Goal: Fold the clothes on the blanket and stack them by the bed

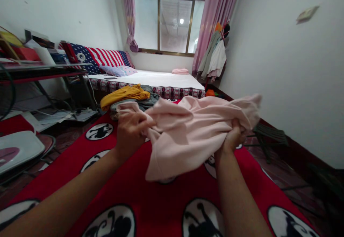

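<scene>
A pale pink garment [188,129] hangs bunched in the air above a red blanket [150,201] printed with black-and-white round figures. My left hand [130,129] pinches the garment's left edge, fingers closed on the cloth. At the garment's right side my right hand [232,138] grips it from below, mostly wrapped in fabric. Beyond the garment lies a heap of clothes, with a yellow piece [125,94] on top of a grey one [146,102].
A bed [161,81] with a white sheet, a pillow and a stars-and-stripes cover stands under the window. A cluttered desk [40,68] stands at the left with cables below. Clothes hang by the pink curtain [215,57]. A dark folding stool [268,136] stands near the right wall.
</scene>
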{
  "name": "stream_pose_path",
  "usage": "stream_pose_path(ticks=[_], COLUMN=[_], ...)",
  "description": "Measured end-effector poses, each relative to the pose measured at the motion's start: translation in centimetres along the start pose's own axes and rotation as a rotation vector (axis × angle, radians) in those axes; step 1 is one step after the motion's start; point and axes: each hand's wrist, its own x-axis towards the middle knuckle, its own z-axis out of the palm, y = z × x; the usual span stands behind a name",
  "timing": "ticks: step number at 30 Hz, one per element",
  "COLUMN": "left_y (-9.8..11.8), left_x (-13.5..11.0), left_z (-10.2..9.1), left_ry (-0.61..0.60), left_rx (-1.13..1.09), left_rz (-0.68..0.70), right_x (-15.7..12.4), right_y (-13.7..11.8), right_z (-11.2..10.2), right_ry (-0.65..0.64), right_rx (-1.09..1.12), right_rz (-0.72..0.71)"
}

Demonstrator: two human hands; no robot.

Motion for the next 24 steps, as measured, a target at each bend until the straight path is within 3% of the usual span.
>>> stream_pose_path(ticks=[2, 3, 5, 7, 11, 16, 21, 24], left_y=[-3.1, -4.4, -6.2, -6.5, -3.5, 0.4, 0.6, -0.2], left_x=[0.9, 0.8, -0.5, -2.4, -5.0, -3.9, -2.8, -3.1], left_z=[1.8, 3.0, 5.2, 7.0, 7.8, 6.3, 5.5, 5.1], left_ry=[0.122, 0.126, 0.038, -0.076, -0.206, -0.298, -0.52, -0.649], left_rx=[-0.02, -0.081, -0.245, -0.373, -0.423, -0.402, -0.355, -0.274], left_rz=[-0.293, -0.442, -0.673, -0.72, -0.522, -0.301, -0.194, -0.075], right_x=[-1.8, -3.5, -8.0, -13.1, -21.1, -25.0, -28.6, -29.2], right_y=[-0.7, -0.7, 0.0, 0.9, 0.8, -1.1, -0.4, -0.8], right_z=[-0.6, -1.0, -2.0, -3.2, -5.4, -5.9, -5.8, -6.7], right_ry=[0.213, 0.215, 0.047, -0.116, -0.405, -0.506, -0.533, -0.709], right_rx=[0.192, 0.278, 0.414, 0.48, 0.548, 0.604, 0.476, 0.352], right_rz=[0.041, 0.11, 0.382, 0.686, 1.055, 1.284, 1.351, 1.459])
